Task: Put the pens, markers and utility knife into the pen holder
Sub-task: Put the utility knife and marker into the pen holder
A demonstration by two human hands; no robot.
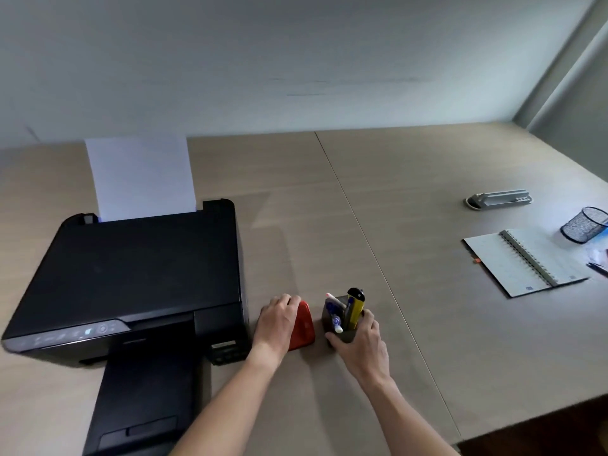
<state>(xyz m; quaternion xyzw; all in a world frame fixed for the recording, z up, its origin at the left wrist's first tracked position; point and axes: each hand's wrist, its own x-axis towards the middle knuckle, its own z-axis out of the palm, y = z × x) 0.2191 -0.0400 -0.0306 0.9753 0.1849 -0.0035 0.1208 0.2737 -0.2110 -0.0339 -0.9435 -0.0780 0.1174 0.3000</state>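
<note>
A small dark pen holder (330,315) stands on the desk near the front middle. A yellow and black utility knife (356,306) and blue and white pens or markers (335,313) stick up out of it. My right hand (360,345) wraps around the holder's near and right side. My left hand (278,319) rests on top of a red triangular object (303,327), just left of the holder.
A black printer (131,284) with white paper (141,176) in its rear feed fills the left. At the right lie an open spiral notebook (523,261), a black mesh cup (584,225), a grey stapler-like tool (500,199) and a dark pen (597,268).
</note>
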